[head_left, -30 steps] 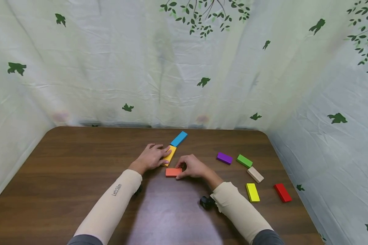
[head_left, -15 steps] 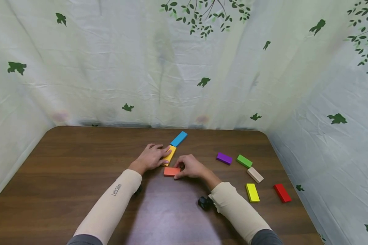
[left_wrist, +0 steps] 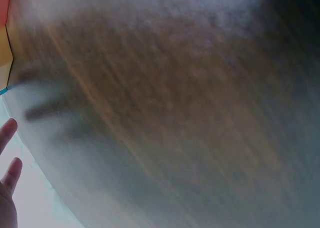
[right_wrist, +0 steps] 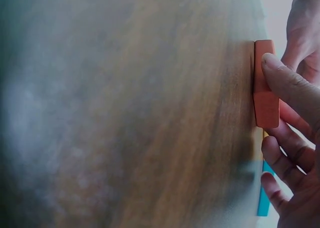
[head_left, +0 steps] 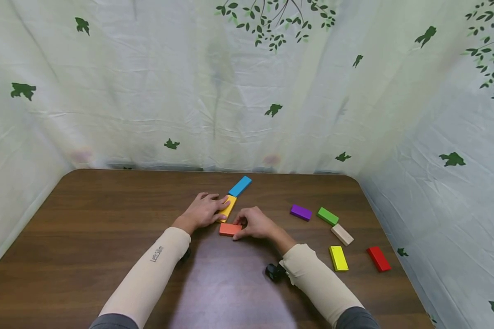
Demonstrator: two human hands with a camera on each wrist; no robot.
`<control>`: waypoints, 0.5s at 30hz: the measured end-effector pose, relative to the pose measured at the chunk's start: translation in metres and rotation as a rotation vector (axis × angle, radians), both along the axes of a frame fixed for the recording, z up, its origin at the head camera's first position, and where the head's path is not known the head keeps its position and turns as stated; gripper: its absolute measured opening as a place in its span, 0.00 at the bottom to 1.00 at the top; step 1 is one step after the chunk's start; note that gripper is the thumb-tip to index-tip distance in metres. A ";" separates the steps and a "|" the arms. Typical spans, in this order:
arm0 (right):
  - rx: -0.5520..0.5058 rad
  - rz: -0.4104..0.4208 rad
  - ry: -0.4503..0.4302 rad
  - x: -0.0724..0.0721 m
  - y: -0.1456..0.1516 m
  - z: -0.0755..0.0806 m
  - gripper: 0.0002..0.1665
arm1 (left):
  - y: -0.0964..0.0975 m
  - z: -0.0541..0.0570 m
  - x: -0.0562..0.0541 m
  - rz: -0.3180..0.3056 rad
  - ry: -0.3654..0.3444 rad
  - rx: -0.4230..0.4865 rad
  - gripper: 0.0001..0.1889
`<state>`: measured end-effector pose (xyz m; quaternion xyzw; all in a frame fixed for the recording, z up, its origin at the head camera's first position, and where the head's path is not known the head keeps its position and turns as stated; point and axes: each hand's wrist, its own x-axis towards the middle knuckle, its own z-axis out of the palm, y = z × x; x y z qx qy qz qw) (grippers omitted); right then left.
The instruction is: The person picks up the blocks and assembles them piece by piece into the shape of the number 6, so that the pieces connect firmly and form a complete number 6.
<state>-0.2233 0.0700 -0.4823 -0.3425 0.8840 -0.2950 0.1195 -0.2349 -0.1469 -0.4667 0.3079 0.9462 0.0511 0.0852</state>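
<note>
In the head view, my right hand (head_left: 257,224) pinches an orange-red block (head_left: 229,229) at its right end. The thumb lies on the near side of this block (right_wrist: 266,107) in the right wrist view. My left hand (head_left: 203,210) rests fingertips and thumb on a yellow-orange block (head_left: 229,208), with its other fingers stretched out. The orange-red block sits crosswise right at that block's near end. A blue block (head_left: 240,186) meets the far end at a corner, making a slanting line. The left hand covers part of the yellow-orange block.
To the right on the brown table (head_left: 107,219) lie a purple block (head_left: 301,213), a green block (head_left: 328,216), a pale wooden block (head_left: 342,234), a yellow block (head_left: 339,259) and a red block (head_left: 379,259). A leaf-print curtain (head_left: 148,91) hangs behind the table.
The right hand has slid the orange-red block slightly left and away from the body, closer under the yellow-orange block's near end. The left hand has stayed in place.
</note>
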 end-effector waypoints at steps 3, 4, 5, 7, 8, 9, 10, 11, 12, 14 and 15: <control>0.001 -0.004 0.004 0.001 0.000 0.001 0.21 | 0.000 0.000 0.000 -0.002 0.001 0.002 0.31; 0.001 -0.005 0.006 0.001 0.000 0.001 0.20 | 0.001 0.000 0.000 -0.002 0.003 0.003 0.31; 0.000 -0.005 0.008 0.001 0.000 0.001 0.20 | 0.001 0.000 0.000 -0.003 0.003 0.005 0.31; -0.001 -0.006 0.012 0.001 0.000 0.001 0.20 | 0.001 -0.001 0.000 -0.003 0.005 0.008 0.31; -0.001 -0.004 0.012 0.000 0.000 0.001 0.20 | 0.001 -0.001 0.000 -0.003 0.006 0.008 0.31; 0.000 -0.004 0.013 0.001 0.000 0.001 0.20 | 0.001 -0.001 -0.001 -0.003 0.005 0.007 0.31; -0.001 -0.004 0.012 0.000 -0.001 0.001 0.20 | 0.001 -0.002 -0.001 -0.003 0.006 0.007 0.31; -0.002 -0.005 0.010 0.000 -0.001 0.001 0.20 | 0.001 -0.002 -0.001 -0.003 0.006 0.008 0.31; -0.004 -0.006 0.009 0.000 -0.001 0.001 0.20 | 0.001 -0.002 -0.001 -0.004 0.006 0.008 0.31; -0.007 -0.007 0.004 0.000 -0.001 0.001 0.20 | 0.000 -0.001 -0.001 -0.003 0.004 0.009 0.31; -0.008 -0.009 0.004 0.000 -0.002 0.001 0.20 | 0.000 -0.001 -0.001 -0.004 0.004 0.009 0.31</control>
